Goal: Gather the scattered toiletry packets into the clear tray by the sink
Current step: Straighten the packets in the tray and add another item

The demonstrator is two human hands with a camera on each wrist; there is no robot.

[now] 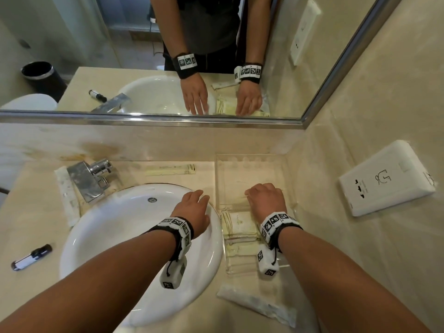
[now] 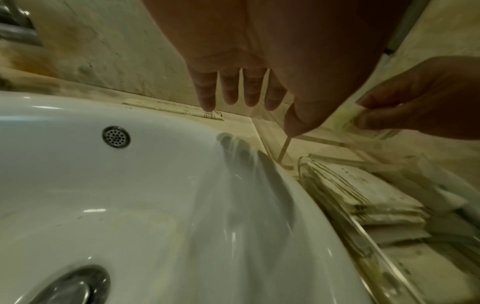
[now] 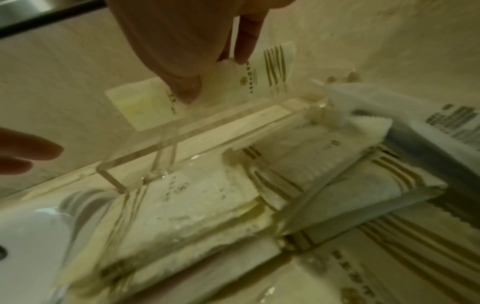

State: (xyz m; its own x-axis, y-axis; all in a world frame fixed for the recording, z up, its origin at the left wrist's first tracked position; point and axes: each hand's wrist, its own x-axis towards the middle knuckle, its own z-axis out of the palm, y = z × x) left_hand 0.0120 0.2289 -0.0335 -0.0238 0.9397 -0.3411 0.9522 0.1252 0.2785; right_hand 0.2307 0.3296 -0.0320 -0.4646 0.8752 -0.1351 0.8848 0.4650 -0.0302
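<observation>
The clear tray (image 1: 249,156) stands right of the white sink (image 1: 115,227), with several pale, gold-striped packets (image 1: 237,225) stacked in its near part. My right hand (image 1: 262,195) hovers over the tray's far part; in the right wrist view its thumb and a finger (image 3: 246,41) pinch a striped packet (image 3: 262,72) above a clear divider (image 3: 207,131). My left hand (image 1: 201,199) is over the sink's right rim, fingers (image 2: 231,90) straight and holding nothing. Loose packets lie at the back wall (image 1: 170,169), left of the faucet (image 1: 67,195) and at the counter's front (image 1: 257,306).
A chrome faucet (image 1: 93,179) sits at the back left of the sink. A small black-and-white bottle (image 1: 31,257) lies on the counter at far left. A white socket panel (image 1: 386,179) is on the right wall, and a mirror (image 1: 153,121) runs along the back.
</observation>
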